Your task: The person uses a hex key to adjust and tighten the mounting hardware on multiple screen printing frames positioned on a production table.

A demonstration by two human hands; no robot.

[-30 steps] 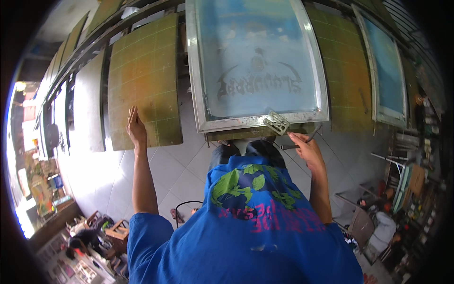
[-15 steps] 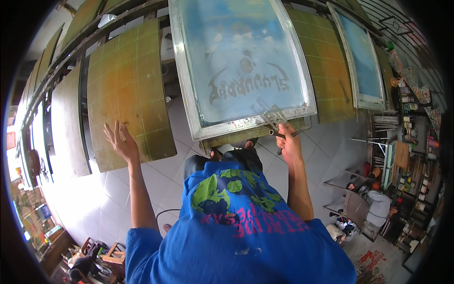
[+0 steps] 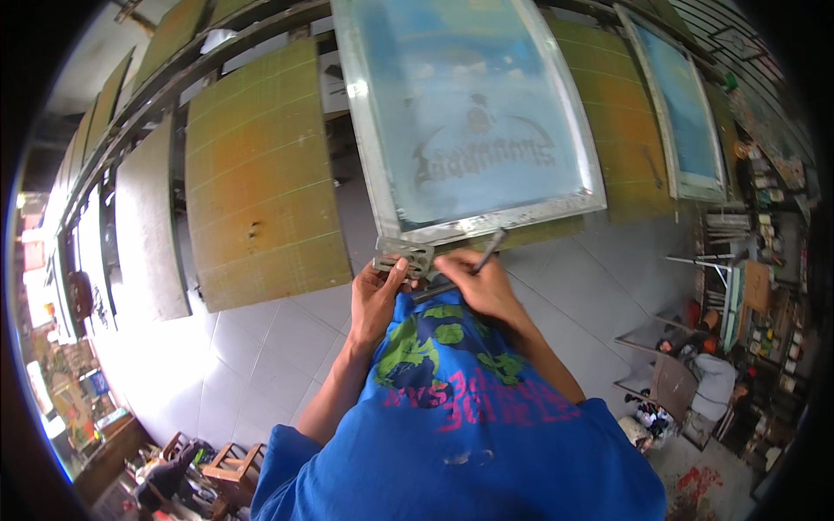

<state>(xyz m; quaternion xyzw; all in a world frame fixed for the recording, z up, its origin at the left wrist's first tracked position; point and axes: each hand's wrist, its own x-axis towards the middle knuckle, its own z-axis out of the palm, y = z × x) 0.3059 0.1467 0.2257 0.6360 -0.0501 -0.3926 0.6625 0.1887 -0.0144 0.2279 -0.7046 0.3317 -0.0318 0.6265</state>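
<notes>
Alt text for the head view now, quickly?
Left hand grips a slotted metal plate beside the right hand, which holds a dark rod, near a framed blue screen. Olive boards flank the screen.

The two hands have drawn together.
I watched the bare left hand (image 3: pixel 375 300) quit the rectangular olive-brown board (image 3: pixel 261 174) for the grey slotted metal plate (image 3: pixel 418 253), shifted from five to seven o'clock of the silver-framed blue screen (image 3: pixel 539 214); the bare right hand (image 3: pixel 483 283) slid to six.
</notes>
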